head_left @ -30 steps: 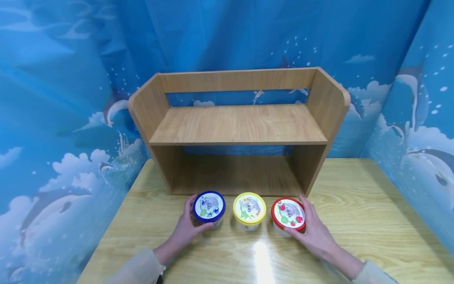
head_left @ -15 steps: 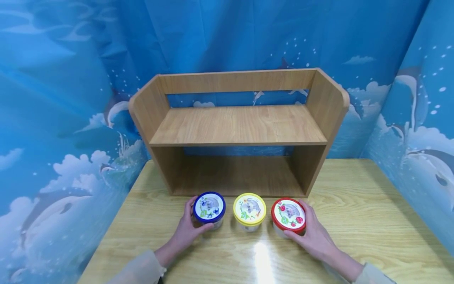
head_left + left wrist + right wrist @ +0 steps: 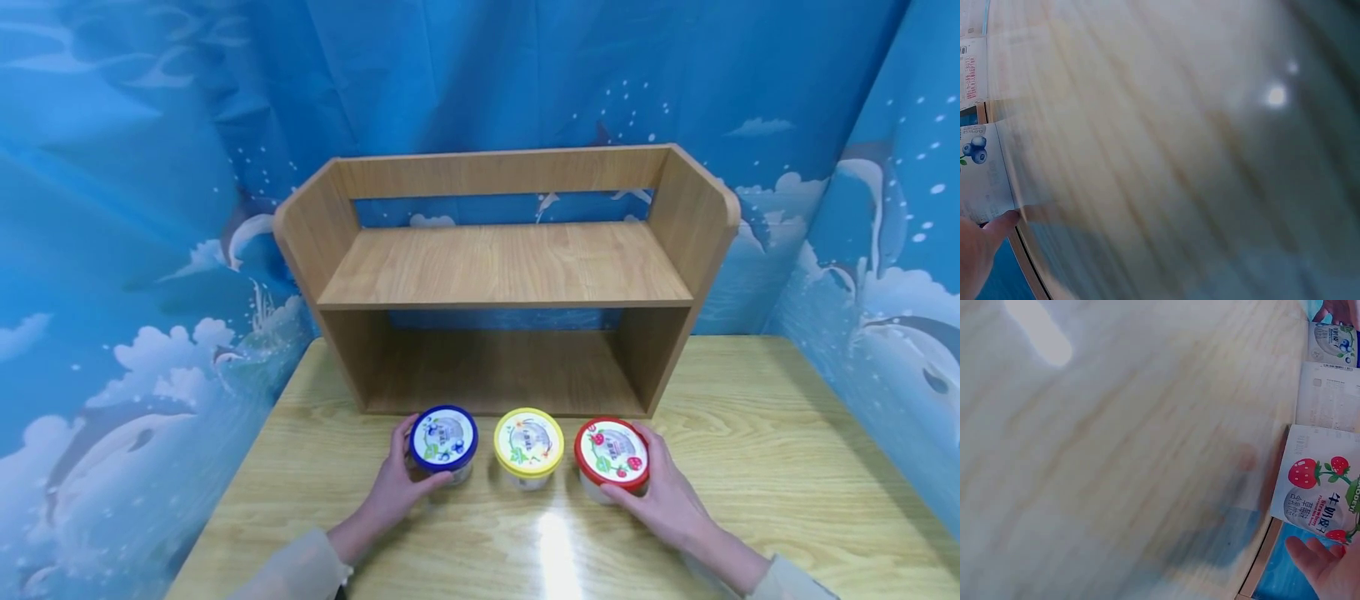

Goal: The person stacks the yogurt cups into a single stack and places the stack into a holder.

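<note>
Three round tubs with printed lids stand in a row on the wooden table. My left hand [image 3: 397,482] grips the blue-rimmed blueberry tub [image 3: 444,437], thumb across its near side and fingers along its left. At the other end my right hand [image 3: 666,496] holds the red-rimmed strawberry tub [image 3: 611,452] from the right. Between them is a yellow-rimmed tub [image 3: 528,442], touched by neither hand. In the left wrist view the thumb lies low against the blueberry tub [image 3: 979,178]. The right wrist view shows strawberries on the tub's white side [image 3: 1310,481], fingers just below.
Right behind the tubs stands a two-level wooden shelf unit [image 3: 504,262] with tall side panels. A blue sea-print curtain [image 3: 487,75] hangs at the back and sides. The table [image 3: 750,450] extends left and right of the shelf, with a bright light reflection near the front.
</note>
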A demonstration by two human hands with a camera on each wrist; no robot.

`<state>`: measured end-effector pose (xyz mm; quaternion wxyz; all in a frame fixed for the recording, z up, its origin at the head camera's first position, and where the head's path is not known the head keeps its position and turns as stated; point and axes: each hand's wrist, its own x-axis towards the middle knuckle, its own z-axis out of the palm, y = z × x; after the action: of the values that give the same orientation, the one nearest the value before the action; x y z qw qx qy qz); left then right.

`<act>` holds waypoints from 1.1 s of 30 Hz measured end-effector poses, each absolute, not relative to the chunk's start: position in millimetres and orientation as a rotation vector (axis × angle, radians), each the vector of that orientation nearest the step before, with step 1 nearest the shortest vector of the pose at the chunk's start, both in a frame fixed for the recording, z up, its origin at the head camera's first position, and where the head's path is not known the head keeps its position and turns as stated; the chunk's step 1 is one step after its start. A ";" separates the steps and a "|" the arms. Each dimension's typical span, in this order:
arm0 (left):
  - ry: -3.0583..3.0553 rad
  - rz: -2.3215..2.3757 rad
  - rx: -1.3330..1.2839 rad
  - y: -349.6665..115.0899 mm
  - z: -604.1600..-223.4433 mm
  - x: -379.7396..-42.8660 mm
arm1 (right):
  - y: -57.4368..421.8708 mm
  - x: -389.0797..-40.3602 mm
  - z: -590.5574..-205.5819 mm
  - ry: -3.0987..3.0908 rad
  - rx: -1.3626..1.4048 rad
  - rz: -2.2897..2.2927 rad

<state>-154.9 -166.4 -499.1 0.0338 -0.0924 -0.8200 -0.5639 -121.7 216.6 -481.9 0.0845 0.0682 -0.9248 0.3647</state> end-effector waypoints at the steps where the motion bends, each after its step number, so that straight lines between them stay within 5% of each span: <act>1: -2.524 -1.736 -0.282 -166.3 -499.0 -154.7 | 217.0 -122.1 -481.4 -2.754 0.203 1.096; 33: -2.523 -1.759 -0.268 -165.2 -498.0 -153.6 | 206.5 -154.7 -398.2 -2.600 0.443 1.083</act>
<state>-153.6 -165.2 -498.0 0.0273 -0.0866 -0.8169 -0.5696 -154.7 206.5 -398.2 0.1447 0.1539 -0.9023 0.3759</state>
